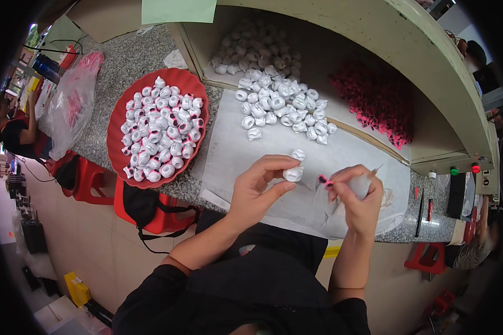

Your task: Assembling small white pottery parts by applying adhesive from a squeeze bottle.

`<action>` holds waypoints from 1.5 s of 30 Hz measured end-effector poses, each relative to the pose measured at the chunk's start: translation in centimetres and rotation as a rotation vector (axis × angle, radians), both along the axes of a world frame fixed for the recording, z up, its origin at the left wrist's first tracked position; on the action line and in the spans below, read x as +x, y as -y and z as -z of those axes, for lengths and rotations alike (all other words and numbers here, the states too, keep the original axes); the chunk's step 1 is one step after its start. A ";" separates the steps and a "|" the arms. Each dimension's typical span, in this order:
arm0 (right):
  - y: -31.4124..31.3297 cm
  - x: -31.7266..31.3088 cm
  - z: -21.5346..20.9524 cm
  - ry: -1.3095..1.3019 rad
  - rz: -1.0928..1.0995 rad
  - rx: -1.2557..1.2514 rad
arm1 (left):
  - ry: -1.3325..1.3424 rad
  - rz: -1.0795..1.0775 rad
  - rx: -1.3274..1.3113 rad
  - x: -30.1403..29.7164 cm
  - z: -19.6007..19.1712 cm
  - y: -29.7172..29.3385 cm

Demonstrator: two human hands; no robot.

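Note:
Between the thumb and fingers of my left hand (262, 184) is a small white ring-shaped plastic piece (292, 174). A second white piece (298, 154) shows just beyond it; whether it touches my fingers I cannot tell. My right hand (359, 196) pinches a tiny pink-and-black sunglasses-shaped part (325, 180). That same hand also grips a whitish squeeze bottle (361, 185) with a thin needle tip pointing up and right. The two hands are a short way apart above a white sheet (229, 162) on the bench.
At left, a red scalloped bowl (113, 134) holds many white pieces with pink parts. Loose white pieces (279, 103) lie beyond my hands, and a pink-and-black pile (374, 106) fills the shelf's right. Red stools (126, 204) stand below the bench; a person (19, 131) sits far left.

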State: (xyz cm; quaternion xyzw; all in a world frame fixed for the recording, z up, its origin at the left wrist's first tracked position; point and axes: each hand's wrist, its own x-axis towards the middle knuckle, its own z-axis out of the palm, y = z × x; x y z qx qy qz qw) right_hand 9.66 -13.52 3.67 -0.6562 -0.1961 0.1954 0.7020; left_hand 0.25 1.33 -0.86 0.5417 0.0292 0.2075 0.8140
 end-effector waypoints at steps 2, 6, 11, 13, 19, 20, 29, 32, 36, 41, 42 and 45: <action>-0.4 -1.5 -0.3 -0.058 -0.108 0.042 | 0.011 -0.028 0.095 0.2 -0.1 0.1; -0.9 -1.6 0.0 -0.055 -0.144 -0.003 | 0.013 -0.035 0.380 0.0 -0.7 0.1; -0.9 -1.4 0.2 0.023 -0.152 -0.066 | -0.016 0.008 0.345 -0.2 -1.1 0.1; -0.8 -1.4 0.3 0.013 -0.159 -0.071 | 0.014 0.039 0.333 -0.3 -1.1 0.0; -0.9 -1.7 0.6 0.034 -0.163 -0.097 | 0.044 0.105 0.192 -0.4 -0.7 -0.2; -0.8 -1.8 0.9 0.091 -0.142 -0.081 | 0.044 0.106 0.191 -0.5 -0.7 -0.2; -1.2 -3.9 1.9 -0.103 -0.106 0.124 | 0.008 0.133 0.031 -1.1 -1.2 0.2; -0.9 -4.3 2.7 -0.185 -0.098 0.213 | 0.044 0.197 0.001 -1.1 -1.0 0.2; -0.7 -4.1 2.9 -0.083 -0.120 0.249 | 0.100 0.213 0.088 -1.0 -0.8 0.2; -0.8 -4.1 2.8 -0.079 -0.129 0.257 | 0.141 0.160 0.157 -0.9 -0.5 0.3; -0.9 -4.0 2.7 -0.083 -0.124 0.255 | 0.133 0.152 0.148 -0.8 -0.6 0.3; -1.1 -3.9 3.1 -0.067 -0.114 0.247 | 0.101 0.143 0.142 -1.0 -0.9 0.2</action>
